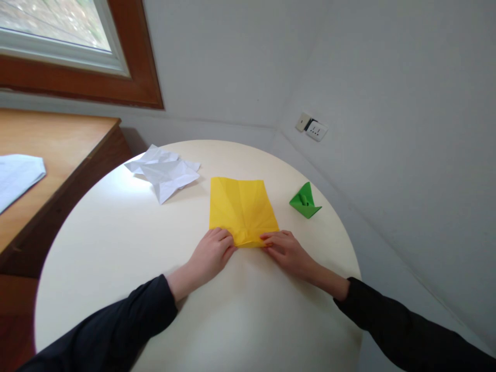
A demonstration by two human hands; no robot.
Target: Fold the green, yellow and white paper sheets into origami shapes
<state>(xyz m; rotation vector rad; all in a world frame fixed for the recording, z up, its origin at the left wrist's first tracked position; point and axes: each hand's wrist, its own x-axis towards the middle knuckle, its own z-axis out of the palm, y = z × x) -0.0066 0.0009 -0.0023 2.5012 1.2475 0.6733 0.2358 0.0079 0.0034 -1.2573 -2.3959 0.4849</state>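
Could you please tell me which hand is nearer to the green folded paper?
The right. The right hand is at the yellow paper's near right corner, nearer the wearer than the green folded paper; the left hand is farther off, at the near left corner.

Yellow sheet (243,204), white paper (166,174), green origami (305,205) on round table (116,232)

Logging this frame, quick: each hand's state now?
Left hand: closed on the yellow paper, near left corner.
Right hand: closed on its near right corner.
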